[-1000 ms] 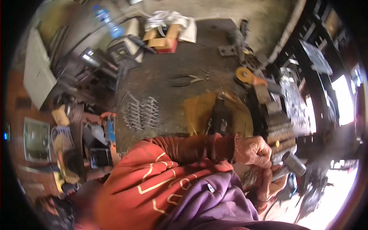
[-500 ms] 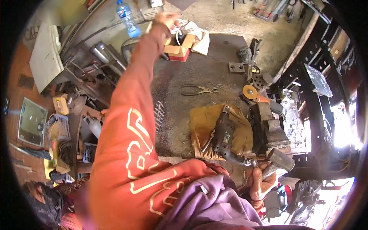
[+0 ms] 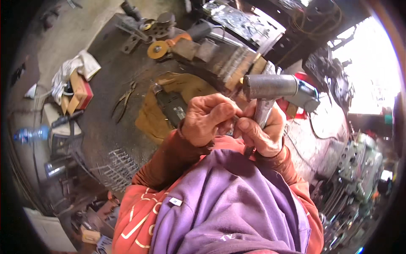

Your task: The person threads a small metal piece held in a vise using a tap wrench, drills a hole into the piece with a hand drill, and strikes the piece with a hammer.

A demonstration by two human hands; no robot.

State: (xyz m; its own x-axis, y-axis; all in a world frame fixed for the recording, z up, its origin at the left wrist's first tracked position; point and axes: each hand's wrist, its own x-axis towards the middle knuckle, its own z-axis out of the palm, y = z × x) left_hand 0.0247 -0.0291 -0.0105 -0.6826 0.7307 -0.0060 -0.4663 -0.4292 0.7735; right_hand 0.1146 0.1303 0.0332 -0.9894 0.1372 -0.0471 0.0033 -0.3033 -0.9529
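Both my hands meet in front of my chest, fingertips together. My left hand (image 3: 207, 118) is closed in a pinch; whatever its fingers hold is too small and hidden to make out. My right hand (image 3: 268, 135) grips a hammer (image 3: 270, 86) by its pale handle, the thick grey cylindrical head standing above the fingers. The right thumb and forefinger press together close to the left fingertips. Just beyond my left hand, a dark power drill (image 3: 171, 103) lies on a tan cloth (image 3: 148, 120), partly covered by that hand.
On the dark workbench (image 3: 101, 106) lie pliers (image 3: 124, 101), several short rods (image 3: 118, 167) and an orange angle grinder (image 3: 177, 40). An opened cardboard box (image 3: 78, 93) with a white cloth (image 3: 76, 70) stands left, near a water bottle (image 3: 31, 134). Metal blocks (image 3: 207, 51) line the bench's right edge.
My view has swung to the right. My left hand has come back from beside the box and now touches my right hand. The hammer stays in my right hand, raised higher in view.
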